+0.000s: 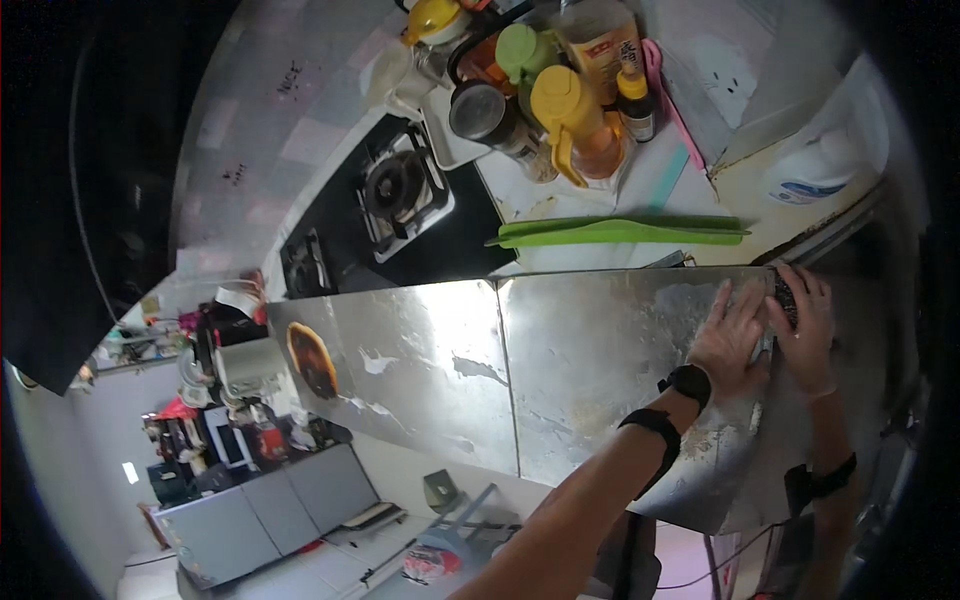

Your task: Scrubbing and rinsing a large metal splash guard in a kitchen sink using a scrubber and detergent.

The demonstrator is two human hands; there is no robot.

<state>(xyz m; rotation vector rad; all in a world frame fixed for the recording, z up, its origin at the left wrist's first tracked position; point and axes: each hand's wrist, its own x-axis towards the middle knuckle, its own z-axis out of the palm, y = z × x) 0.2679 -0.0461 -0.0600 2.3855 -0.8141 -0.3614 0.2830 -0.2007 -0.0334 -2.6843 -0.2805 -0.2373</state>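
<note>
A scuffed metal panel (577, 352) with a seam down its middle spans the view in front of the counter. My left hand (731, 341), with a black watch on its wrist, lies flat on the panel near its right edge, fingers spread, holding nothing. Just beyond that edge, my right hand (814, 330) has its fingers curled around a dark, rough-textured pad (785, 298), perhaps a scrubber. The pad is partly hidden by the fingers. A brown, burnt-looking oval mark (313, 360) shows on the panel's far left part.
Behind the panel, a long green plastic item (622, 231) rests on the counter. Several bottles stand there, including a yellow-lidded oil jug (574, 120). A gas burner (394, 187) is left of them, a white jug (817, 172) right. A blue stool (457, 536) stands below.
</note>
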